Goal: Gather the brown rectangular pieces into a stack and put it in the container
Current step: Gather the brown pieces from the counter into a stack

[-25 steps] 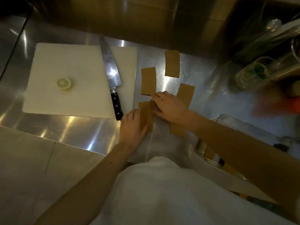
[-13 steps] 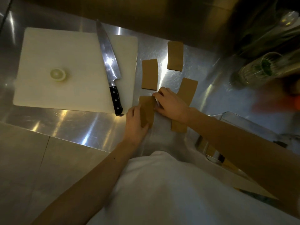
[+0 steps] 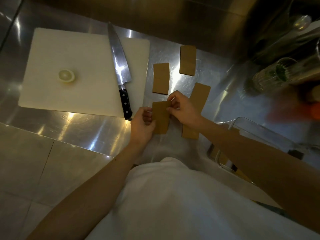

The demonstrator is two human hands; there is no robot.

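Several brown rectangular pieces lie on the steel counter. One piece is held between both hands: my left hand grips its left edge, and my right hand pinches its upper right corner. A second piece lies flat just beyond it. A third piece lies farther back. A long piece runs slantwise under my right hand, and its near end shows below my wrist. The clear container stands at the right, partly hidden by my right forearm.
A white cutting board lies to the left with a lemon half and a large black-handled knife on it. A glass jar and dark clutter fill the back right. The counter's front edge runs by my body.
The near piece has come up off the counter into both hands, with my right fingers now pinching its top corner. The camera view shifted slightly.
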